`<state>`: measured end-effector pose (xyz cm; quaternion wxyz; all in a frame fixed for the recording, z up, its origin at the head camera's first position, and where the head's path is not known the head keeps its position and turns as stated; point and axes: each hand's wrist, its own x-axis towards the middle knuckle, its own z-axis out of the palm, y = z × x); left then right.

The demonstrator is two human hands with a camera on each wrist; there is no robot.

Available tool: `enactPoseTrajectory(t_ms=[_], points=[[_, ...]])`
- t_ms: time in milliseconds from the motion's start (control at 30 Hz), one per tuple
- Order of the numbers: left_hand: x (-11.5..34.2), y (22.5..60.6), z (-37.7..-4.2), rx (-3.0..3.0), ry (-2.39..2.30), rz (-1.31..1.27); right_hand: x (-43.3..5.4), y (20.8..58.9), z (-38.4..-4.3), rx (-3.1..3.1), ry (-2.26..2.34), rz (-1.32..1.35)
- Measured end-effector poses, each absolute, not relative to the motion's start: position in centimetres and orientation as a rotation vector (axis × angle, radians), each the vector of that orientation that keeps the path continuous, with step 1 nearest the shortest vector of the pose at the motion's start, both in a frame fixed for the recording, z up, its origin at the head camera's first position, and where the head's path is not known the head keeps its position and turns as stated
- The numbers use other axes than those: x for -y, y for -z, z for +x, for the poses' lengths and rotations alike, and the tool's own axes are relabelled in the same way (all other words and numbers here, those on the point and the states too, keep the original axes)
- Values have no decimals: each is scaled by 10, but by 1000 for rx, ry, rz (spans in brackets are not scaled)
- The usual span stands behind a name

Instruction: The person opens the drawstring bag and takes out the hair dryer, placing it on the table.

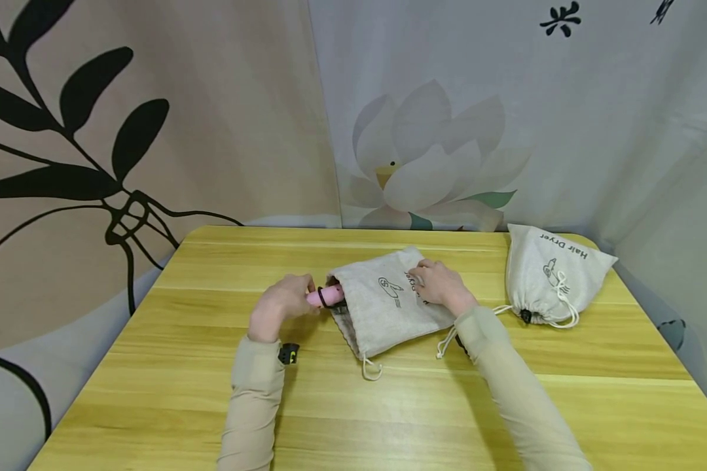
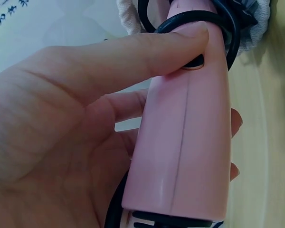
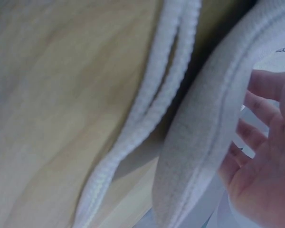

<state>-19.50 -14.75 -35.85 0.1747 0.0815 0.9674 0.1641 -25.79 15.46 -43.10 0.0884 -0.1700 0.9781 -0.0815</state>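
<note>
A pink hair dryer (image 2: 180,147) with a black cord wound round it lies partly inside a beige drawstring bag (image 1: 371,320); its inner end is hidden by the cloth. My left hand (image 1: 285,302) grips the pink handle outside the bag's mouth, thumb (image 2: 137,57) along the top near a dark button, fingers behind. The bag lies flat, mouth to the left, showing a small hair dryer drawing and partly covered lettering. On its right part rests my right hand (image 1: 442,286), fingers fairly straight against the cloth.
A second beige bag (image 1: 556,271), marked "Hair Dryer", lies drawn closed at the back right of the wooden table (image 1: 153,379), with a black cord stopper (image 1: 525,316). White drawstrings (image 1: 372,370) trail from the middle bag. Printed curtains (image 1: 241,118) hang behind the table.
</note>
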Motion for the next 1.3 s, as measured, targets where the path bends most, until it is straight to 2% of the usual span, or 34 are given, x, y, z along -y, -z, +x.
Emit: enactPoseTrajectory(t_ms=[667,1300], points=[[148,344,-182,-2741,-371,158,-155,431,-259,-2910,218,-499],[157,347,-180,-2715,-416,144,-154,431,-258,-2910,215,-506]])
